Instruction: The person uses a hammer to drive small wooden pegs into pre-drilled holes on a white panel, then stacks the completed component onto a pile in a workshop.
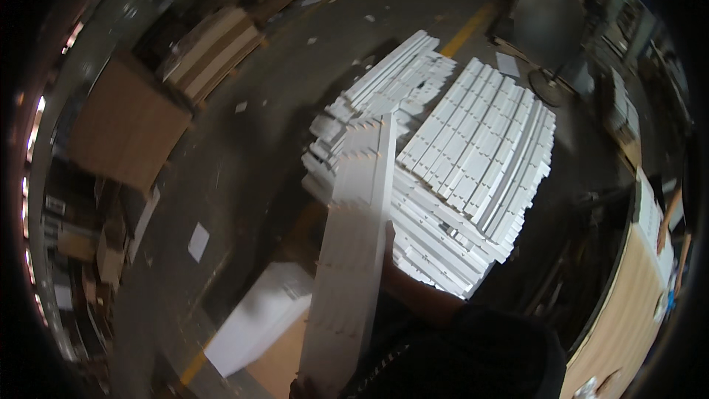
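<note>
A long white panel (354, 221) stands slanted in front of my body, with rows of small slots or clips across its face. My right hand (389, 241) grips its right edge about halfway along, mostly hidden behind it. At the bottom of the view, my left hand (303, 388) holds the panel's near end, with only the dark fingers showing. Beyond the panel lies a large stack of similar white slotted pieces (476, 144), laid in crossed layers. The panel's far end overlaps the stack in view; I cannot tell whether they touch.
Left of the panel is a white box-like piece (260, 310) beside a brown board (282, 349). Large cardboard boxes (130, 119) stand at left. A wood-topped table (615, 310) runs along the right. A person (548, 27) is beyond the stack. Paper scraps (198, 242) litter the floor.
</note>
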### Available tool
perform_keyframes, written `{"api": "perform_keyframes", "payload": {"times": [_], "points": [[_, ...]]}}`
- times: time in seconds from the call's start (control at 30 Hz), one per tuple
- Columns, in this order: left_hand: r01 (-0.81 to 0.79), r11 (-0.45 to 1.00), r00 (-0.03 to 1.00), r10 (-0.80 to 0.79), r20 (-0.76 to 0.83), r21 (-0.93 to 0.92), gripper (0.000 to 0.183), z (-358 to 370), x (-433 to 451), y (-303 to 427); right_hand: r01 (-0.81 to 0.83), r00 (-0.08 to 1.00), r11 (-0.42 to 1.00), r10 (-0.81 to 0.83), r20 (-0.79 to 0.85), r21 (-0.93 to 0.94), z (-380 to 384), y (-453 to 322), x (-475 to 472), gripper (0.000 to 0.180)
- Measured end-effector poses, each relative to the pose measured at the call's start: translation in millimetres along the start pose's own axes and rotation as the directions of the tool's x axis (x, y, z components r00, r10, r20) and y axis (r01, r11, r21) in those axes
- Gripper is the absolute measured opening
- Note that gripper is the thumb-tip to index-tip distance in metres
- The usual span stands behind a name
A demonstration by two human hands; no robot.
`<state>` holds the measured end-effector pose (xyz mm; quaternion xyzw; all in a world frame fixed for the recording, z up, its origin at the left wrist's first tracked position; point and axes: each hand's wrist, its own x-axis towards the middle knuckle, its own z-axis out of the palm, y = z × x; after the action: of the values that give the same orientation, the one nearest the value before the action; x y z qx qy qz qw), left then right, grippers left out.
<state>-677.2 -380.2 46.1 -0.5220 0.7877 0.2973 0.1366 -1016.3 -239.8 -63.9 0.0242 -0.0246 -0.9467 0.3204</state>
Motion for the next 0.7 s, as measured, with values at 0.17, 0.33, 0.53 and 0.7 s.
{"api": "perform_keyframes", "payload": {"times": [0.17, 0.33, 0.53, 0.7], "points": [[-0.506, 0.779, 0.854, 0.511, 0.093, 0.370, 0.067, -11.0, 105.9, 1.3, 0.146, 0.989, 0.987, -0.146, 0.005, 0.071, -28.3, -35.0, 26.7, 0.083], [-0.431, 0.836, 0.902, 0.388, 0.190, 0.341, 0.069, -38.8, 157.4, 139.0, 0.335, 0.942, 0.940, -0.332, -0.056, 0.059, -13.7, -68.0, 62.2, 0.088], [-0.484, 0.802, 0.861, 0.366, 0.353, 0.349, 0.074, -45.5, 268.5, 217.9, 0.532, 0.835, 0.846, -0.529, -0.152, -0.029, -28.0, -92.1, 120.3, 0.088], [-0.626, 0.724, 0.770, 0.513, 0.380, 0.290, 0.087, -13.9, 357.1, 266.8, 0.545, 0.797, 0.838, -0.530, -0.288, -0.035, -79.2, -86.1, 189.4, 0.088]]}}
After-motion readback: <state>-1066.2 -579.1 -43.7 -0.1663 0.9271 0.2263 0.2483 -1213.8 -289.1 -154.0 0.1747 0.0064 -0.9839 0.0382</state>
